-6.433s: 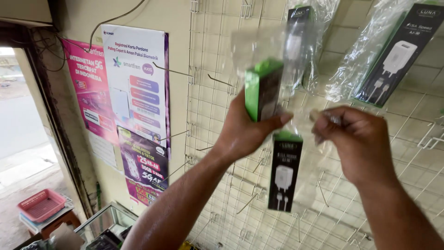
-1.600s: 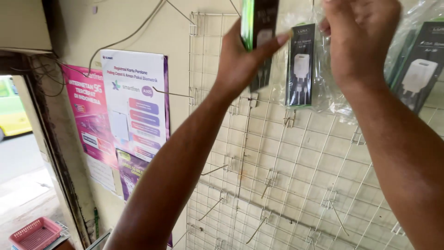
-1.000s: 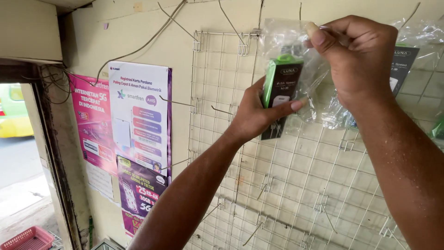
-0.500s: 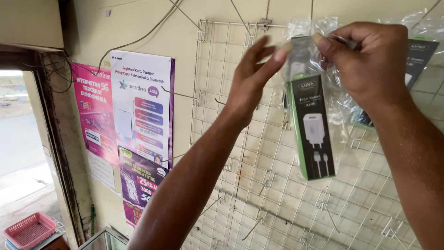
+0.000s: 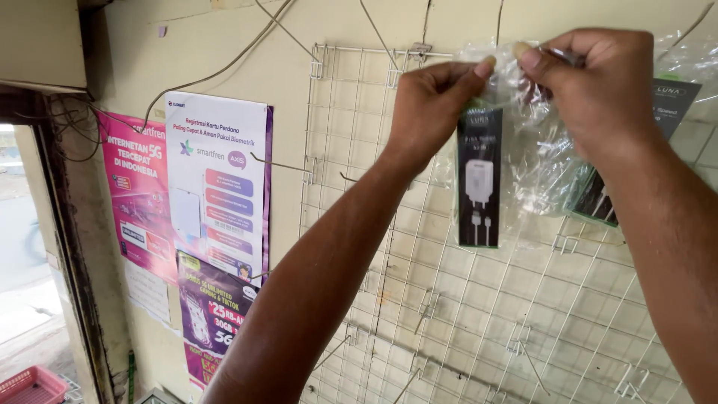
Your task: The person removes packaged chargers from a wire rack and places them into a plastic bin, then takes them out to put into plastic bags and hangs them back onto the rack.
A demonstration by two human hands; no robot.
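A black rectangular charger box [image 5: 479,176], sealed in a clear crinkled plastic bag [image 5: 535,161], is hanging upright against the upper part of a white wire grid panel [image 5: 359,150] fixed to the cream wall [image 5: 149,52]. The left hand [image 5: 434,101] is pinching the bag's top edge just above the box between thumb and forefinger, the other fingers curled in. The right hand [image 5: 591,82] is pinching the same top edge close beside it, thumb tip nearly meeting the left thumb. Both hands are sitting just below the panel's top rail, so little room is showing above them; below the box the grid is running on with only short bare wire hooks [image 5: 523,352] sticking out.

Just right of the bag, a second black charger package [image 5: 658,120] is hanging, mostly covered by the right hand and forearm, its lower corner blurred behind plastic. Whether the bag is already on a hook is hidden by the fingers. Left of the panel, a white-and-purple poster [image 5: 217,179] and a pink poster [image 5: 134,194] are overlapping on the wall; a red plastic basket [image 5: 30,385] is being cut off at the bottom left corner.
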